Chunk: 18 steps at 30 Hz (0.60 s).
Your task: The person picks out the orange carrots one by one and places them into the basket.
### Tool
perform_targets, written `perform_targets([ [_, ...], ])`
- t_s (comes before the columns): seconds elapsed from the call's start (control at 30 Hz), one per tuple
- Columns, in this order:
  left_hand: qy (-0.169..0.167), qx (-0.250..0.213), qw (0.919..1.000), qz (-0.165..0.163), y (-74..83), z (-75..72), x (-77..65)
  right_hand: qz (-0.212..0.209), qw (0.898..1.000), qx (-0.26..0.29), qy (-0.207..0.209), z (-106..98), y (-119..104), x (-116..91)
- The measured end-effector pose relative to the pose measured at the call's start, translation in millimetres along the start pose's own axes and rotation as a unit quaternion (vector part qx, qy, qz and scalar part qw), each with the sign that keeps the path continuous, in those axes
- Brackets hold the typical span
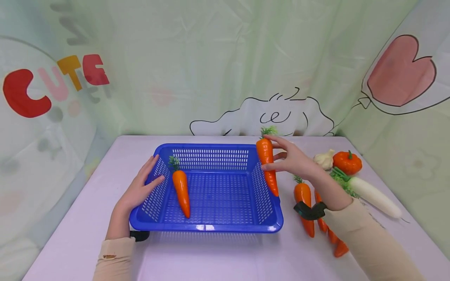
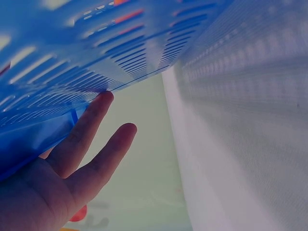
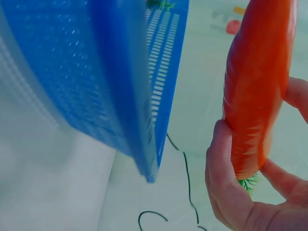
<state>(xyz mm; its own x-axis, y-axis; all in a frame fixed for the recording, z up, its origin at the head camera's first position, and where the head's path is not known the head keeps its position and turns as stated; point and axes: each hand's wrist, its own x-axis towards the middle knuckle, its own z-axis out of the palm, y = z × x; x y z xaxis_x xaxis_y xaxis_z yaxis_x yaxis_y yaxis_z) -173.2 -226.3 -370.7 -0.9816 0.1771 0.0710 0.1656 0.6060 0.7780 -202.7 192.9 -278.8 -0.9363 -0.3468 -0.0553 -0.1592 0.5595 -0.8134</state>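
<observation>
My right hand [image 1: 291,157] pinches an orange carrot [image 1: 268,164] with a green leafy top between thumb and fingers. In the head view it overlaps the right rim of the blue plastic basket [image 1: 207,227]; the right wrist view shows the held carrot [image 3: 260,91] beside and apart from the basket wall [image 3: 120,82]. At the left rim rests my left hand [image 1: 138,189], thumb over the inside and fingers along the outer wall, as its extended fingers [image 2: 103,159] show in the left wrist view. Inside the basket, toward the left, lies another carrot [image 1: 181,193], leaves pointing away.
Right of the basket lie a carrot [image 1: 303,193] and more orange vegetables [image 1: 340,248], partly hidden under my right forearm. Farther right are a garlic bulb [image 1: 324,160], a small orange pumpkin [image 1: 347,162] and a white radish [image 1: 374,196]. A printed curtain [image 1: 168,97] hangs behind the table.
</observation>
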Motion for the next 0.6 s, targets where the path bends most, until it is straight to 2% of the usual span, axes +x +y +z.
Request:
perform_targets([
  [0.43, 0.002, 0.0, 1.0, -0.001, -0.7, -0.3, 0.3, -0.052, 0.998, 0.01, -0.025, 15.6, -21.5, 15.3],
  [0.6, 0.001, 0.001, 1.0, -0.002, 0.0, -0.4, 0.4, -0.053, 0.997, 0.03, -0.038, 23.0, -26.3, 20.4],
])
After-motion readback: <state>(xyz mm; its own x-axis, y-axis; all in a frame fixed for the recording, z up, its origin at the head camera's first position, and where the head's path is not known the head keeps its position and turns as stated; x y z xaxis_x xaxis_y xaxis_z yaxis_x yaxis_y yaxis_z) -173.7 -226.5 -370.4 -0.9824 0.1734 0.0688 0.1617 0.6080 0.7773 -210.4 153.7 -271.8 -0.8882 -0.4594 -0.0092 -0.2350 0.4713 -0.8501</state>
